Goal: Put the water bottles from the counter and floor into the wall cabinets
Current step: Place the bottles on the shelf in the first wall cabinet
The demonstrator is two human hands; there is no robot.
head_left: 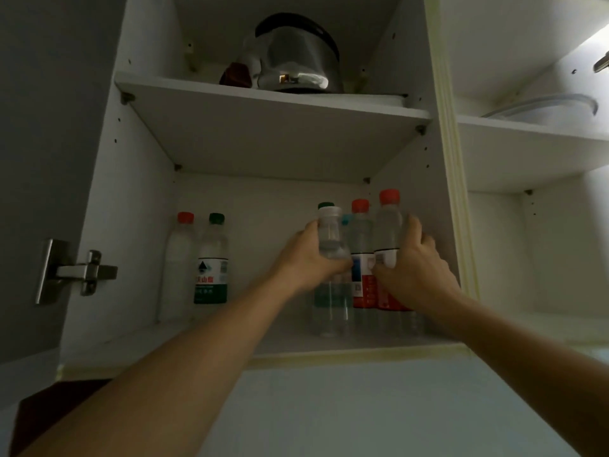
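Dim cabinet [138,225], bottles [362,245] behind hands

There is only one view. The head camera looks from below, forward and up into the open wall cabinet [250,133]. It is near: both forearms reach in from the bottom edge.

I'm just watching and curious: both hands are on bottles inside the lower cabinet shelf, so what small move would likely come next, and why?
Probably both hands let go and draw back. The left hand grips a white-capped bottle and the right hand a red-capped bottle, both upright and apparently already down on the lower shelf among others by the right wall.
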